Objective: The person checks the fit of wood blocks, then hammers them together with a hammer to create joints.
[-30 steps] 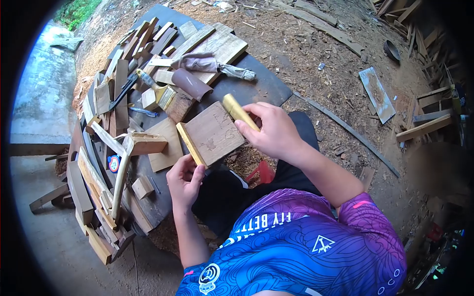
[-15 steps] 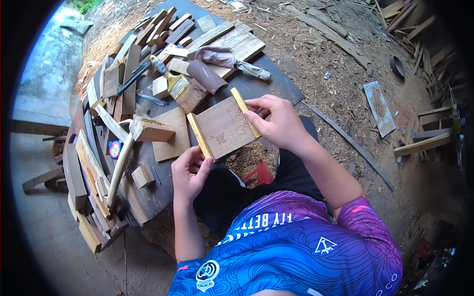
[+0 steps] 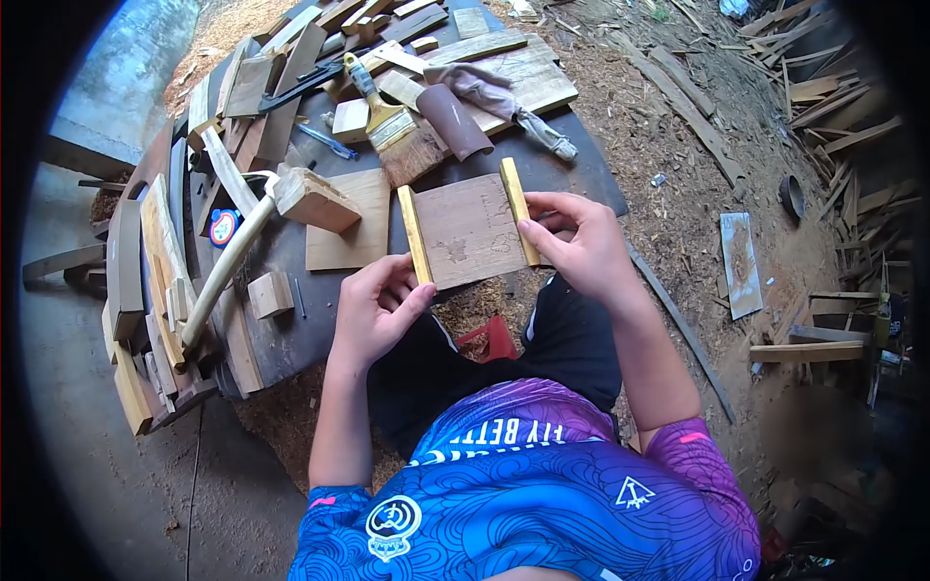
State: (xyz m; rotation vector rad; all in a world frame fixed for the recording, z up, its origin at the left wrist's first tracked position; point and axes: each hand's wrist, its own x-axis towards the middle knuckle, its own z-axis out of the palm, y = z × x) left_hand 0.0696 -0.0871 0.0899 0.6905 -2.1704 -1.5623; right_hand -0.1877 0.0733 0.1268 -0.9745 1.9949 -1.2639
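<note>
Between my hands I hold a small wooden panel (image 3: 470, 232) with a yellowish wood strip along each side. Its brown face bears carved or scratched marks. My left hand (image 3: 378, 305) pinches the lower end of the left strip (image 3: 415, 232), thumb in front. The right strip (image 3: 519, 208) is gripped by my right hand (image 3: 581, 242), with the thumb on its edge. The panel is over my lap at the table's near edge. Just beyond it lie a wide paintbrush (image 3: 392, 131) and a curled sheet of brown sandpaper (image 3: 453, 121).
A wooden mallet (image 3: 315, 198) stands on a square board (image 3: 363, 242) to the left. Nearby are a tape measure (image 3: 225, 228), a small wood block (image 3: 271, 293), a pen (image 3: 327, 141) and a crumpled cloth (image 3: 504, 102). Stacked offcuts (image 3: 145, 252) line the table's far left.
The panel has turned slightly and now sits more level between my hands. My view has shifted, so the table and the things on it appear moved. Both hands keep their hold.
</note>
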